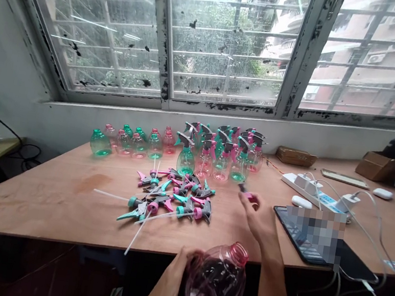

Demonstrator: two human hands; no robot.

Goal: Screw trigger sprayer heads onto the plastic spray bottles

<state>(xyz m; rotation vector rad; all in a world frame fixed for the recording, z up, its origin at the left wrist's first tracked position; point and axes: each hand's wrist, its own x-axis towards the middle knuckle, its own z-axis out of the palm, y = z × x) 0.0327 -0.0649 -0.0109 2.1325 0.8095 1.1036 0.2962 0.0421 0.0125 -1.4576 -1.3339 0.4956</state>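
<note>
My left hand (179, 293) is wrapped round a clear pink bottle (216, 282), tilted to the right at the front edge of the table, its threaded neck uncapped. Further forward, my right hand (259, 219) has its fingers closed on a trigger spray head (247, 193); only a dark end and some pink show, the rest being hidden by the hand. To the left of that hand lies a pile of loose pink, green and grey spray heads (175, 194) with white tubes. Behind it stand several bottles fitted with spray heads (222, 164).
Several open pink and green bottles (101, 144) stand at the back left. On the right are a tablet (302, 240), a power strip (318, 195) with white cables, a white earphone case (301, 202) and a cardboard box (378, 165). Windows (228, 39) rise behind the table.
</note>
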